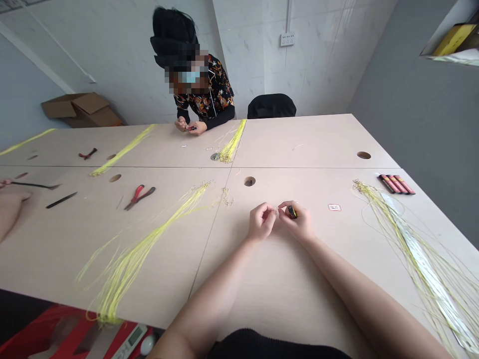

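Near the middle of the table, my left hand (262,221) is closed in a pinch at a tiny pale piece, too small to name. My right hand (298,222) meets it fingertip to fingertip and is wrapped round a small black and yellow tool (292,212). Small hook-like pieces (226,197) lie left of my hands. Further left spreads a long bundle of yellow threads (149,237). Another thread bundle (404,234) lies at the right over a pale metallic strip (426,264). A small red-edged label (334,207) rests right of my right hand.
Red-handled pliers (137,197) and a black blade-like tool (62,200) lie left. Red and black cylinders (396,184) stand out at the right. A round table hole (250,181) is ahead. Across sits a person (209,94); another person's arm (11,209) reaches in at the left edge.
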The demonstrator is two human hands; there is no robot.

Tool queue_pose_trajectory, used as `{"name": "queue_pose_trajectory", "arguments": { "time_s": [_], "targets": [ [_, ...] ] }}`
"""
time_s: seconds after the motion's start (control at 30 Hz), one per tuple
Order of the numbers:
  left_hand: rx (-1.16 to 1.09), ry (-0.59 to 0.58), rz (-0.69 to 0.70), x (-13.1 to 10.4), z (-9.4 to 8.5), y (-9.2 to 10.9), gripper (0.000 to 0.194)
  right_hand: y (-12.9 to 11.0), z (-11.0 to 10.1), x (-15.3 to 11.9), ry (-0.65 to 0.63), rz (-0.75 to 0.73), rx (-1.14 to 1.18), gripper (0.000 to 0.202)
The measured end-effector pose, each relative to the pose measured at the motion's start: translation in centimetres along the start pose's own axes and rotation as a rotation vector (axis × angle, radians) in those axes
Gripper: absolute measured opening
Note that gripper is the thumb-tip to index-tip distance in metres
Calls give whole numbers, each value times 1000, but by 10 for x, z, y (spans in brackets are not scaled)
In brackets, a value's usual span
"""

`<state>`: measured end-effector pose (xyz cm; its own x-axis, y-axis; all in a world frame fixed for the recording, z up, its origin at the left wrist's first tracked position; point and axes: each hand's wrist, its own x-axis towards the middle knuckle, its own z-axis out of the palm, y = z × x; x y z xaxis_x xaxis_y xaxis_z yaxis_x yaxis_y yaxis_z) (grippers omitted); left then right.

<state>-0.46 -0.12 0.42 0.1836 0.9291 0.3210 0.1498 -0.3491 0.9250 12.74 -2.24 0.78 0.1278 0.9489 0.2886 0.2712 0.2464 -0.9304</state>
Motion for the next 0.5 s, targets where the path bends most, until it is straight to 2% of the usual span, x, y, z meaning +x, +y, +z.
{"name": "queue_pose_trajectory", "arguments": {
  "time_s": [0.5],
  "targets": [
    [4,-7,-4,0,0,1,19,-1,0,0,-11,11,-23,11]
  ]
}}
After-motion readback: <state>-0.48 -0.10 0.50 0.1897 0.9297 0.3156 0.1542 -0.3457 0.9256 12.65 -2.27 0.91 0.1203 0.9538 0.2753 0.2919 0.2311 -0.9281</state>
